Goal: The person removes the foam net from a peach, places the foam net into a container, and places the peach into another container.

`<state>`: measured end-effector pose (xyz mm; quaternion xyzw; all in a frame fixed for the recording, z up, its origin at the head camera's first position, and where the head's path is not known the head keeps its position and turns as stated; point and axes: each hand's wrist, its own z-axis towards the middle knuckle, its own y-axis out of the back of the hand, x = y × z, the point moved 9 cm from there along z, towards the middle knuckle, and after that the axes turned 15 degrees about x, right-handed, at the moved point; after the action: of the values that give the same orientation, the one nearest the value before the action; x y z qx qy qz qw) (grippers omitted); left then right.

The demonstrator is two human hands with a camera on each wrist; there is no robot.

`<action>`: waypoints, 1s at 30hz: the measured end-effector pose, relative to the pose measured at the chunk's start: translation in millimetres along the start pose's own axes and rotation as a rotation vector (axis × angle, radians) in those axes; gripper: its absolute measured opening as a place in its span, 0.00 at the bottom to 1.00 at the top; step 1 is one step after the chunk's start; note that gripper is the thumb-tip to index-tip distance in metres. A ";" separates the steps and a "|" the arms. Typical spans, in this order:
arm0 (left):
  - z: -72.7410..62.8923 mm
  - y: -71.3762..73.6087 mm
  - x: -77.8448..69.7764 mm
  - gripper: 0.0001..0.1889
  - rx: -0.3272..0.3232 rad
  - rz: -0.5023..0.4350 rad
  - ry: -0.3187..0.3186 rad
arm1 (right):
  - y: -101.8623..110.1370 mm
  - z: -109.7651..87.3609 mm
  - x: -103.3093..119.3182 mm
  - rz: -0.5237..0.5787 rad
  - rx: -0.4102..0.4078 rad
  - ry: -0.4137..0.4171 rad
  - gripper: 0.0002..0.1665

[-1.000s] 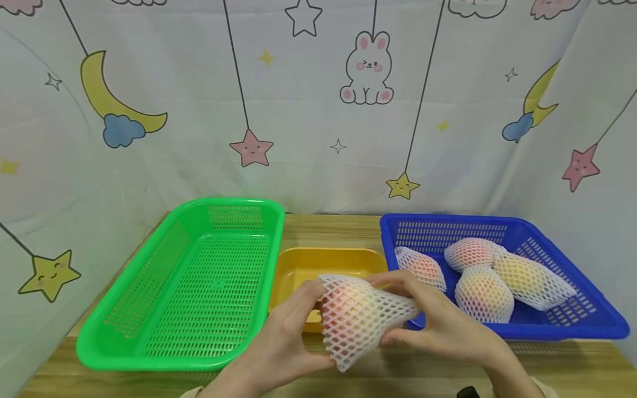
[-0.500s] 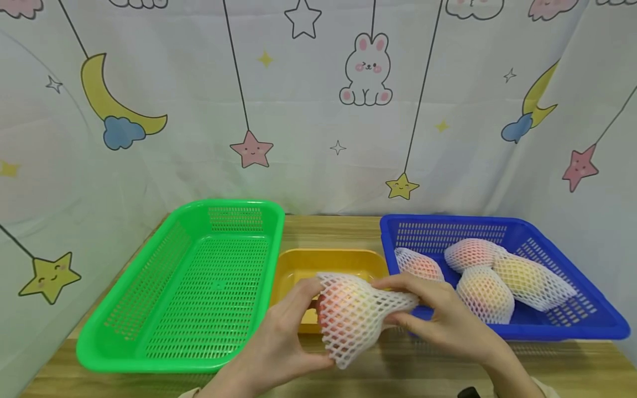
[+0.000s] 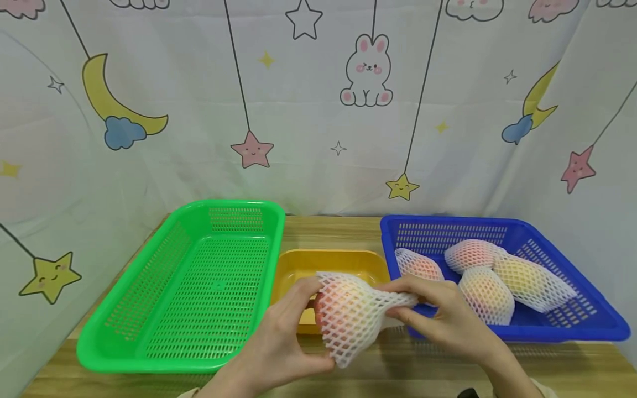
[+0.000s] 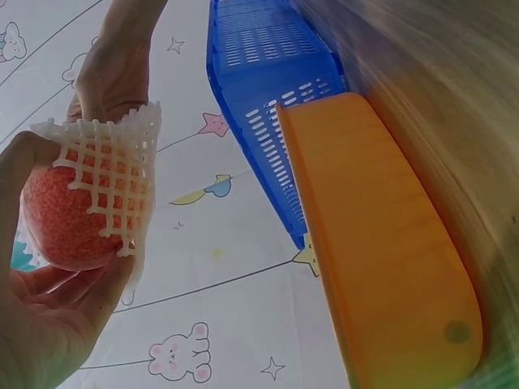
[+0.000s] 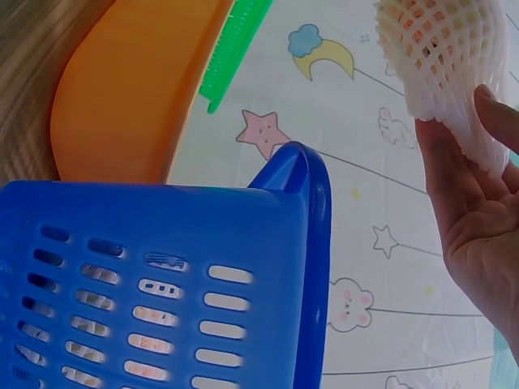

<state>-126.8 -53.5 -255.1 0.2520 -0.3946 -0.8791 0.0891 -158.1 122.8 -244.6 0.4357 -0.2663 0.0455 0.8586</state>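
Red fruit (image 4: 69, 223), partly bare in its foam net (image 3: 350, 318)
I watch the left hand (image 3: 278, 334) grip it above the table (image 3: 383, 378), the right hand (image 3: 445, 315) pinching the net's gathered end; the yellow tray (image 3: 298, 270) sits beyond.

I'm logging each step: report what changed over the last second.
The right hand pinched the foam net into a narrower end; slightly more bare red fruit shows beside the left hand, which kept its grip; green basket, yellow tray and blue basket stayed put.
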 end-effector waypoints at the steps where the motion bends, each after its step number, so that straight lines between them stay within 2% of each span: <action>1: 0.2 0.4 -0.1 0.46 -0.003 0.002 -0.002 | -0.1 -0.4 -1.0 0.010 0.001 -0.016 0.26; 11: -0.5 3.5 2.0 0.45 -0.021 0.020 0.007 | 2.1 -0.7 -3.6 0.023 -0.026 -0.062 0.24; 19: 0.5 6.8 0.5 0.44 -0.043 0.035 -0.009 | 4.5 -1.6 -4.3 -0.027 -0.045 -0.078 0.24; 30: 0.6 8.5 2.2 0.44 -0.034 0.021 0.025 | 7.7 -2.7 -4.9 -0.060 -0.059 -0.085 0.24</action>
<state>-129.4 -59.6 -249.3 0.2574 -0.3808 -0.8815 0.1076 -163.5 130.4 -242.7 0.4197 -0.2907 -0.0066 0.8598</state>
